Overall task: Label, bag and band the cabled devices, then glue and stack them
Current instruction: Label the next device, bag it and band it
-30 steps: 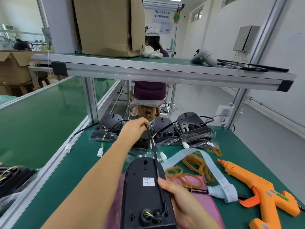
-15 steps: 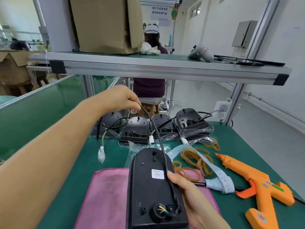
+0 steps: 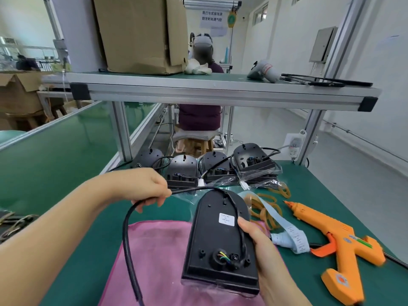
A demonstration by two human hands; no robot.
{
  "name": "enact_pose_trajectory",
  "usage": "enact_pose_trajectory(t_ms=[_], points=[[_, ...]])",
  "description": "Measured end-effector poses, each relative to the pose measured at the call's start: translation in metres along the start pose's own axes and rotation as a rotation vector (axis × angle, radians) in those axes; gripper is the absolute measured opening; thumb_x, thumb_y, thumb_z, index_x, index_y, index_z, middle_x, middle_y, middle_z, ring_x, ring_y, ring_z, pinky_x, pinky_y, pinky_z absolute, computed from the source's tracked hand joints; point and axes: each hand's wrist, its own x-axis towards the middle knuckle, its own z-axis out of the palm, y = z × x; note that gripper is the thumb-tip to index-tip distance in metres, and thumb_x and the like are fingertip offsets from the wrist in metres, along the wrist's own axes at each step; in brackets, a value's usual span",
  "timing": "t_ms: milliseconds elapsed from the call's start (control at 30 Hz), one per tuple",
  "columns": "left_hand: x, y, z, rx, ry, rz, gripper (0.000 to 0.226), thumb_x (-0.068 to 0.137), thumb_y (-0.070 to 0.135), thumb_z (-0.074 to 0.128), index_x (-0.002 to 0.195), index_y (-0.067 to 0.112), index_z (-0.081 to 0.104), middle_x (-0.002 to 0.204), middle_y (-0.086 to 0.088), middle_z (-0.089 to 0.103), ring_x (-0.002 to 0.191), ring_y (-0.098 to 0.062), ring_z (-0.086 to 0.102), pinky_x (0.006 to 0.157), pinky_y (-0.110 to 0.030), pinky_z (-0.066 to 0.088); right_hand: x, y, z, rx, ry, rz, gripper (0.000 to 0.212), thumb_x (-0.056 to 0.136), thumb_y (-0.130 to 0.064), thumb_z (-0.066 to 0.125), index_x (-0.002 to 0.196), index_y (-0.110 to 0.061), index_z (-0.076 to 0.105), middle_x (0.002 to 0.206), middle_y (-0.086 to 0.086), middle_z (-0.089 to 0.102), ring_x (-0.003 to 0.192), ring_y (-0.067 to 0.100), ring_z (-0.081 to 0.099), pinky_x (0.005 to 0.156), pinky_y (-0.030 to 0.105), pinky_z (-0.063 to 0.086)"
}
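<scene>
My right hand [image 3: 262, 246] grips a black arched device [image 3: 218, 239] by its right side, back up, over a pink cloth [image 3: 159, 261]. A small white label [image 3: 226, 219] sits on the device's back. The device's black cable [image 3: 130, 237] runs from its lower socket up over the top and loops down to the left. My left hand [image 3: 145, 186] pinches that cable just left of the device's top. Several more black devices [image 3: 249, 160] with cables lie in a row at the back of the green table, some on clear bags.
An orange glue gun [image 3: 331, 237] lies at the right. Tan rubber bands [image 3: 265, 208] and a pale blue label strip [image 3: 284, 230] lie between it and the device. An aluminium shelf [image 3: 220, 91] with a cardboard box spans overhead. A seated person is beyond it.
My left hand has come down from high above the table to just beside the device's top, and the cable, stretched straight before, now hangs in a loop at the left.
</scene>
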Motion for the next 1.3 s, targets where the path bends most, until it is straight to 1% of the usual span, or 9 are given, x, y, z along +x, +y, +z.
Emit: enact_pose_trajectory(t_ms=[267, 433, 533, 633, 733, 833, 933, 1100, 1300], points=[[-0.033, 0.016, 0.061, -0.257, -0.009, 0.107, 0.024, 0.076, 0.036, 0.056, 0.057, 0.022, 0.061, 0.051, 0.011, 0.043, 0.049, -0.004, 0.038, 0.050, -0.016, 0.034, 0.009, -0.001, 0.003, -0.020, 0.063, -0.038, 0.027, 0.067, -0.031, 0.068, 0.082, -0.011, 0.080, 0.096, 0.018, 0.075, 0.079, 0.034, 0.074, 0.060, 0.040, 0.059], [-0.026, 0.018, 0.089, -0.347, 0.062, 0.062, 0.030, 0.091, 0.021, 0.056, 0.062, 0.019, 0.062, 0.053, 0.004, 0.037, 0.045, -0.008, 0.032, 0.044, -0.014, 0.032, 0.020, 0.001, 0.004, -0.039, 0.132, -0.066, 0.048, 0.065, -0.030, 0.071, 0.106, -0.004, 0.072, 0.104, 0.021, 0.072, 0.093, 0.039, 0.070, 0.089, 0.052, 0.054], [-0.021, 0.019, 0.094, -0.239, 0.115, 0.042, 0.030, 0.091, 0.024, 0.055, 0.063, 0.019, 0.063, 0.053, 0.004, 0.040, 0.046, -0.009, 0.040, 0.047, -0.019, 0.040, 0.028, 0.002, 0.000, -0.093, 0.183, -0.085, 0.042, 0.073, -0.025, 0.072, 0.109, -0.004, 0.070, 0.105, 0.022, 0.072, 0.098, 0.042, 0.068, 0.095, 0.061, 0.048], [-0.017, 0.018, 0.096, -0.079, 0.121, -0.007, 0.030, 0.093, 0.028, 0.050, 0.066, 0.020, 0.062, 0.053, 0.004, 0.044, 0.052, -0.018, 0.052, 0.061, -0.031, 0.051, 0.035, 0.002, -0.001, -0.146, 0.218, -0.111, 0.028, 0.080, -0.022, 0.070, 0.103, -0.005, 0.072, 0.102, 0.022, 0.072, 0.097, 0.043, 0.068, 0.093, 0.063, 0.049], [-0.012, 0.018, 0.093, 0.092, 0.166, -0.020, 0.033, 0.095, 0.033, 0.045, 0.065, 0.019, 0.048, 0.052, 0.003, 0.048, 0.042, -0.014, 0.053, 0.058, -0.027, 0.048, 0.040, -0.002, 0.002, -0.205, 0.243, -0.157, 0.025, 0.082, -0.021, 0.070, 0.101, -0.005, 0.071, 0.098, 0.019, 0.074, 0.090, 0.039, 0.071, 0.086, 0.055, 0.055], [-0.008, 0.017, 0.093, -0.099, 0.099, -0.035, 0.035, 0.096, 0.031, 0.050, 0.064, 0.017, 0.045, 0.044, 0.006, 0.049, 0.036, -0.012, 0.048, 0.041, -0.018, 0.041, 0.045, -0.006, 0.004, -0.256, 0.237, -0.222, 0.020, 0.083, -0.022, 0.070, 0.095, -0.007, 0.071, 0.089, 0.015, 0.076, 0.076, 0.031, 0.073, 0.066, 0.039, 0.060], [-0.008, 0.013, 0.097, -0.354, 0.048, -0.059, 0.040, 0.095, 0.035, 0.056, 0.060, 0.018, 0.047, 0.040, 0.007, 0.048, 0.035, -0.011, 0.044, 0.041, -0.018, 0.042, 0.046, -0.010, 0.006, -0.249, 0.224, -0.271, 0.009, 0.081, -0.022, 0.072, 0.082, -0.013, 0.072, 0.083, 0.013, 0.076, 0.069, 0.028, 0.073, 0.056, 0.034, 0.057], [-0.011, 0.006, 0.119, -0.719, 0.071, -0.118, 0.043, 0.088, 0.042, 0.064, 0.055, 0.018, 0.052, 0.039, 0.001, 0.041, 0.031, -0.010, 0.034, 0.040, -0.019, 0.042, 0.045, -0.011, 0.005, -0.256, 0.205, -0.330, 0.018, 0.082, -0.021, 0.071, 0.094, -0.008, 0.069, 0.085, 0.014, 0.075, 0.071, 0.030, 0.073, 0.056, 0.033, 0.056], [-0.016, 0.004, 0.135, -0.820, 0.113, -0.076, 0.041, 0.092, 0.037, 0.060, 0.056, 0.019, 0.058, 0.042, 0.005, 0.038, 0.037, -0.008, 0.031, 0.041, -0.018, 0.036, 0.046, -0.009, 0.004, -0.270, 0.201, -0.362, 0.015, 0.082, -0.019, 0.071, 0.092, -0.008, 0.068, 0.081, 0.011, 0.076, 0.068, 0.026, 0.073, 0.054, 0.031, 0.056]])
